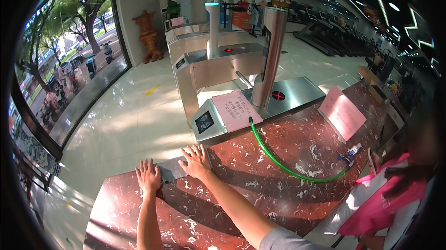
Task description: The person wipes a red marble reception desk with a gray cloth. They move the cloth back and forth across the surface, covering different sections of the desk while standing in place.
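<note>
My left hand (150,178) rests palm down at the far edge of a red marbled counter (237,194), fingers spread. On a dark grey strip, perhaps cloth, (171,170) lying along that edge, my right hand (197,162) is also laid flat with its fingers apart. The strip spans the gap between both hands, and parts of it are hidden beneath them. Neither hand grips anything. Just beyond my right hand stands a steel turnstile (212,119) with a card reader pad (204,122) and a pink sheet bearing writing (235,110).
A green cable (275,161) curves across the counter towards a small bottle (353,150). A pink sign (343,114) stands behind it. At the right, a person in a pink vest (386,197) holds a phone (372,161). A steel post (270,58) rises from the turnstile.
</note>
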A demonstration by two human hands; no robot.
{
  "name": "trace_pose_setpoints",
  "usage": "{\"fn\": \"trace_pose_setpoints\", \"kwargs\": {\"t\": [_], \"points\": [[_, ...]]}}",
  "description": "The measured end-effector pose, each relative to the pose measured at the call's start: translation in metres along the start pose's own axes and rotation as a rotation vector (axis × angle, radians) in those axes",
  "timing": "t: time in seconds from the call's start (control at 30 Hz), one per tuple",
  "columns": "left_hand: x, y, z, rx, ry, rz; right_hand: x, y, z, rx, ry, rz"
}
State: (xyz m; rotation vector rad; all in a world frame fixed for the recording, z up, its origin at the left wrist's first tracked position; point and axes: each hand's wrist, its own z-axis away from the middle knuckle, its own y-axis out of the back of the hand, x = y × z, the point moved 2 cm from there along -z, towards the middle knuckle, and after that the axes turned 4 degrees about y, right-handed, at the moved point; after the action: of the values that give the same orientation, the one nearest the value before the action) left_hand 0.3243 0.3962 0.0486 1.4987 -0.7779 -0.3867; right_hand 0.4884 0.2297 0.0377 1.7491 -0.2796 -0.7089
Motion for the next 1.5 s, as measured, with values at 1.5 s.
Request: {"fn": "trace_pose_setpoints", "kwargs": {"t": [1.5], "points": [[-0.132, 0.033, 0.223, -0.089, -0.004, -0.126, -0.258, -0.090, 0.182, -0.186, 0.453, -0.395]]}}
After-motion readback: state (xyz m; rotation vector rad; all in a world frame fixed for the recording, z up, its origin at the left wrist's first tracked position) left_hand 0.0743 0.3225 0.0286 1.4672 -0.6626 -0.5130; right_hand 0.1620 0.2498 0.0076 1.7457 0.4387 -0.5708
